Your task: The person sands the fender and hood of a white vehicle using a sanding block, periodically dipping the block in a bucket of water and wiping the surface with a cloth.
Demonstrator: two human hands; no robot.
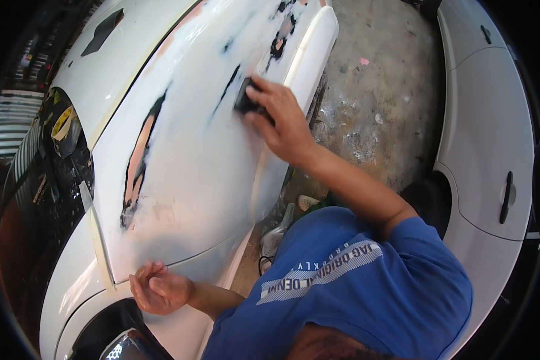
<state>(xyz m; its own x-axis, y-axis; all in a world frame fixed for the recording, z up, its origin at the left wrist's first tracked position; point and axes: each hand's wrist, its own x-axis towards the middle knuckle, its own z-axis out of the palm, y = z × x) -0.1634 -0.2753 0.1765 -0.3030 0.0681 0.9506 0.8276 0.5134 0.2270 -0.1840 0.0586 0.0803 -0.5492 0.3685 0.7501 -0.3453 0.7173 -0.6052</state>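
My right hand [282, 123] grips a black sanding block [244, 99] and presses it against the white car's door panel [192, 162]. The hand is slightly blurred. Beside the block runs a thin dark streak [227, 90] in the panel. A long patch with a black edge and a pinkish middle [140, 147] lies farther left. Dusty, cloudy white areas surround these marks. My left hand [161, 291] holds nothing; its fingers are loosely curled with the palm turned up. It hovers over the panel's near end, by the front fender, and I cannot tell whether it touches.
Masking tape [98, 243] runs along the panel seams. Left of it are the dark window opening and a yellow tape roll [62, 123]. A second pale car [483, 120] stands on the right, across a stained concrete floor [384, 90]. A clear plastic bottle [280, 225] is near my body.
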